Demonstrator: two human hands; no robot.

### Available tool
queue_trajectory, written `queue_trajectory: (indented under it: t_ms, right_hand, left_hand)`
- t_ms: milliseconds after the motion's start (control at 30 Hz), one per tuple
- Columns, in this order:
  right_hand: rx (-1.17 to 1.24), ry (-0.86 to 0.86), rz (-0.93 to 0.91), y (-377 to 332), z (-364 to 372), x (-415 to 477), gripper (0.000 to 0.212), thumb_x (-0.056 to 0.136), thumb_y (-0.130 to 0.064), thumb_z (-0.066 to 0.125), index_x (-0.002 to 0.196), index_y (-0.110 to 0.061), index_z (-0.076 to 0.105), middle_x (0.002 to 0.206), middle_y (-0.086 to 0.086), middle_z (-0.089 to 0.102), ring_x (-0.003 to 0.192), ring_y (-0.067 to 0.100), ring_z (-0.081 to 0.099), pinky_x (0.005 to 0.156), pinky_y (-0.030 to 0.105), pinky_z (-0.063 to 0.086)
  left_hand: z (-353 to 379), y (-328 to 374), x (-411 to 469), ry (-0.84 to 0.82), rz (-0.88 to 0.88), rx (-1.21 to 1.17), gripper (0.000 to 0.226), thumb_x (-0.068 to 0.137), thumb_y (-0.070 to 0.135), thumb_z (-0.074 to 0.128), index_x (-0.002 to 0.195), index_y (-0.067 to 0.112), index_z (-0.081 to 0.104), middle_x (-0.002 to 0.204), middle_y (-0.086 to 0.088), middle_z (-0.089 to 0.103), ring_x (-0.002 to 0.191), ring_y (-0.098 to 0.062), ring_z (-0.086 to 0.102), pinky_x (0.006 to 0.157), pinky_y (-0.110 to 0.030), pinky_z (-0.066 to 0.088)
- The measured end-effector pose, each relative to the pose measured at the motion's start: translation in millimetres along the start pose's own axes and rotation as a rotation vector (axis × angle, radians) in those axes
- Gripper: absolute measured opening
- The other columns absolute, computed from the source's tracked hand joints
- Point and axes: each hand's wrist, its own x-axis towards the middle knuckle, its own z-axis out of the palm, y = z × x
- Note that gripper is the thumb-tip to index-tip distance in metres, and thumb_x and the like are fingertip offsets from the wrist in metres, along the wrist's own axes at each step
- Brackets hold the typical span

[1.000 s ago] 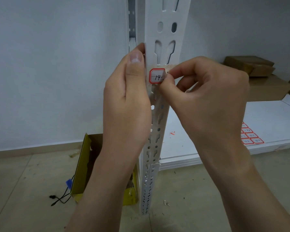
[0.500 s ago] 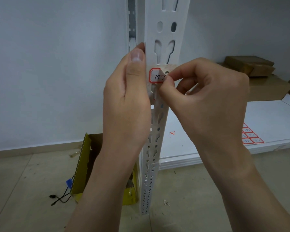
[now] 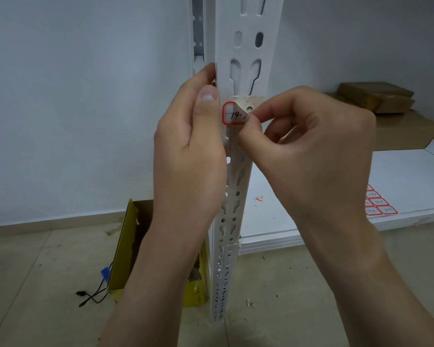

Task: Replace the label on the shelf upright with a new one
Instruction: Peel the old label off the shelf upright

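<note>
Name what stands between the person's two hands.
In the head view, the white shelf upright with its red-bordered label stands between left hand and right hand.

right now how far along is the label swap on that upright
Early stage. Nothing looks finished: the red-bordered label marked "14-" is still on the shelf upright. In hand: the right hand pinches its right edge, apparently peeling it, while the left hand steadies the upright. Left: getting it off fully, then sticking on a new one, likely from the label sheet on the shelf.
</note>
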Motion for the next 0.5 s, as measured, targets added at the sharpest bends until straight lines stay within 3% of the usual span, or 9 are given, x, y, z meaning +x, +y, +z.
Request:
queue_trajectory:
  t_ms: [200, 500]
  right_hand:
    - [0.009, -0.009, -0.007, -0.4, -0.7, -0.7, 0.008, 0.084, -0.028, 0.075, 0.078, -0.023, 0.075, 0.055, -0.01, 0.063, 0.046, 0.007, 0.056, 0.056, 0.027, 0.053]
    - [0.04, -0.02, -0.009, -0.5, -1.2, -1.8, 0.009, 0.085, -0.027, 0.075, 0.078, -0.022, 0.075, 0.055, -0.01, 0.062, 0.046, 0.006, 0.054, 0.055, 0.022, 0.05]
  left_hand:
    - [0.6, -1.7, -0.2, -0.015, -0.001, -0.022, 0.044, 0.106, 0.012, 0.037, 0.145, 0.016, 0.057, 0.133, 0.001, 0.07, 0.122, -0.02, 0.068, 0.101, -0.045, 0.059]
    - [0.2, -1.4, -0.3, -0.002, -0.002, 0.004, 0.045, 0.106, 0.016, 0.037, 0.147, 0.018, 0.055, 0.136, 0.003, 0.069, 0.125, -0.019, 0.067, 0.102, -0.045, 0.058]
